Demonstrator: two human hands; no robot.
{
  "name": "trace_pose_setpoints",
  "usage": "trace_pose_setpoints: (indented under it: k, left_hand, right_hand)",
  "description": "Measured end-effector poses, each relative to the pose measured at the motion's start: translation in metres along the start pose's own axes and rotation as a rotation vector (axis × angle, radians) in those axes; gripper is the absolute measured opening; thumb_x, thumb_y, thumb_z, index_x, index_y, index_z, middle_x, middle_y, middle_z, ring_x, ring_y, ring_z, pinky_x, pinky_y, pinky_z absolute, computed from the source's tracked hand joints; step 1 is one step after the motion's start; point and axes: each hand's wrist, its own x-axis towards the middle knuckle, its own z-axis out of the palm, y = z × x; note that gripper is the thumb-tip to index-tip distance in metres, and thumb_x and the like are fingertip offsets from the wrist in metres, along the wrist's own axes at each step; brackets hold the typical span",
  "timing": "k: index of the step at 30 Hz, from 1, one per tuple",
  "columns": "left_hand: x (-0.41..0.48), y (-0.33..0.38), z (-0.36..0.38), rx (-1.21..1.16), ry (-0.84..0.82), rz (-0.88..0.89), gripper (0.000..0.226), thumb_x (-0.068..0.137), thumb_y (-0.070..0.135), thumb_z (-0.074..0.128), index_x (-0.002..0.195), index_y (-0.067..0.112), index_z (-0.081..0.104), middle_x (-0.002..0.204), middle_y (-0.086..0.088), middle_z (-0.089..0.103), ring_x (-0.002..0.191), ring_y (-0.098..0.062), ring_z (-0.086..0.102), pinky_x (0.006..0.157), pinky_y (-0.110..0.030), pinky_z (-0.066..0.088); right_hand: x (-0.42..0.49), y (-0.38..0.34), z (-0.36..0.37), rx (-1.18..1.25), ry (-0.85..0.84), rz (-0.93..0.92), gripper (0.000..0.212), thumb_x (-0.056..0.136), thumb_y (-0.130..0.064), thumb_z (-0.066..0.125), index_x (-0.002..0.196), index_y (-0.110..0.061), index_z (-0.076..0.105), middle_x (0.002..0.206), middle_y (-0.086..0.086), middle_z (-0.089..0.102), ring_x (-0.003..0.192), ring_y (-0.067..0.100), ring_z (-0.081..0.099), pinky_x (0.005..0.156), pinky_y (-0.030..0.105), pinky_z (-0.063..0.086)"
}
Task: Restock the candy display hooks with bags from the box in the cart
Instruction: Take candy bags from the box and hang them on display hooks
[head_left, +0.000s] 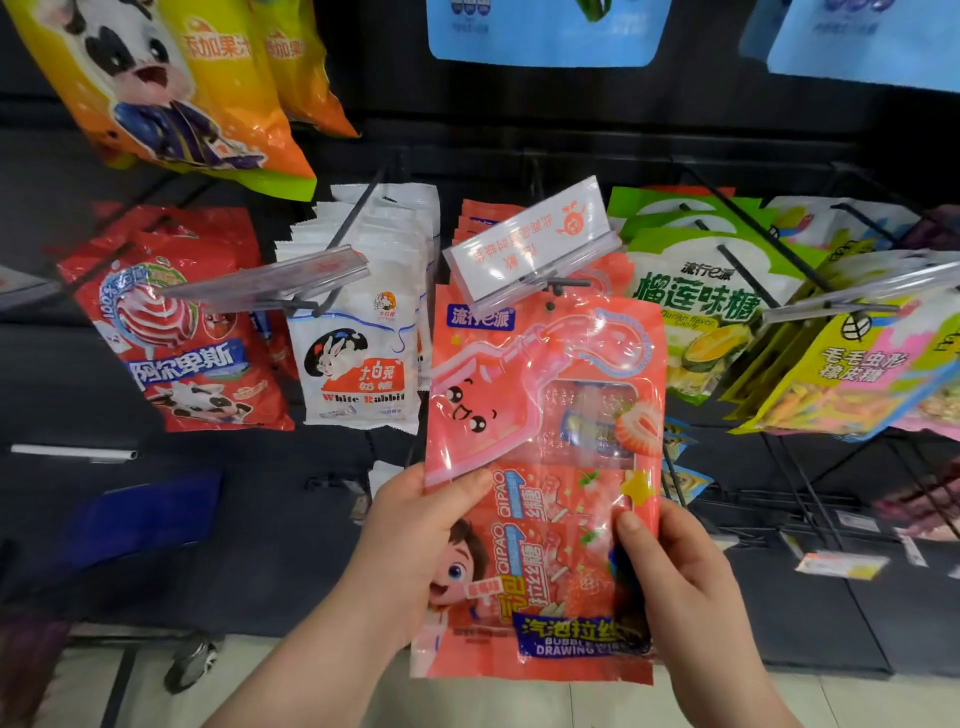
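Pink strawberry bag (540, 415) stands upright in the head view, its long axis vertical, reaching up and away from you. Your left hand (415, 540) pinches its lower left edge and your right hand (675, 582) grips the lower right, thumbs in front. Its hang hole sits just below the hook (558, 285) tip, apparently not yet threaded.

Left hand (410, 540), right hand (680, 582), forearms bare; nails short.

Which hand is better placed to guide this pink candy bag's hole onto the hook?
Left, probably: the left hand grips the pink candy bag higher up, nearer the hook; the right hand pinches lower.
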Motion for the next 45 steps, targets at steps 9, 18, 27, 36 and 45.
trace_pose_setpoints:
  k: [9,18,27,36,45]
  left_hand:
    - [0.005,0.001,0.004,0.014,0.007,-0.004,0.012,0.086,0.013,0.066,0.097,0.007,0.069,0.088,-0.013,0.076,0.084,-0.031,0.074,0.081,-0.045,0.057]
    - [0.043,0.011,0.009,0.13,0.023,-0.001,0.012,0.087,0.017,0.067,0.098,0.012,0.069,0.091,-0.009,0.077,0.089,-0.028,0.073,0.089,-0.047,0.055]
    - [0.098,0.034,0.027,0.393,0.119,0.109,0.012,0.087,0.032,0.067,0.083,0.022,0.061,0.091,-0.001,0.069,0.082,-0.017,0.066,0.077,-0.031,0.053]
    - [0.13,0.026,0.036,0.575,0.24,0.131,0.023,0.085,0.029,0.068,0.097,0.015,0.055,0.101,-0.006,0.06,0.09,-0.023,0.056,0.075,-0.031,0.044]
    - [0.122,0.022,0.029,0.622,0.262,0.176,0.046,0.081,0.03,0.071,0.12,0.019,0.048,0.109,0.001,0.061,0.087,-0.021,0.06,0.074,-0.031,0.048]
  right_hand:
    - [0.008,0.002,-0.003,-0.001,-0.011,-0.016,0.014,0.092,-0.019,0.057,0.1,-0.015,0.069,0.081,-0.003,0.071,0.07,0.007,0.063,0.061,0.022,0.048]
    - [0.045,-0.009,0.009,-0.097,-0.047,0.003,0.019,0.095,-0.021,0.054,0.084,-0.008,0.062,0.06,-0.009,0.063,0.059,0.009,0.057,0.056,0.025,0.046]
    - [0.11,-0.026,0.024,-0.389,0.057,0.01,0.029,0.094,-0.03,0.053,0.087,-0.003,0.062,0.073,0.003,0.058,0.066,0.016,0.051,0.058,0.029,0.039]
    - [0.138,-0.025,0.025,-0.534,0.022,0.098,0.03,0.095,-0.034,0.053,0.094,-0.005,0.06,0.094,0.009,0.065,0.07,0.017,0.053,0.05,0.023,0.04]
    - [0.12,-0.03,0.024,-0.639,-0.061,0.058,0.05,0.095,-0.032,0.054,0.138,-0.009,0.042,0.134,0.008,0.054,0.115,0.028,0.055,0.083,0.032,0.041]
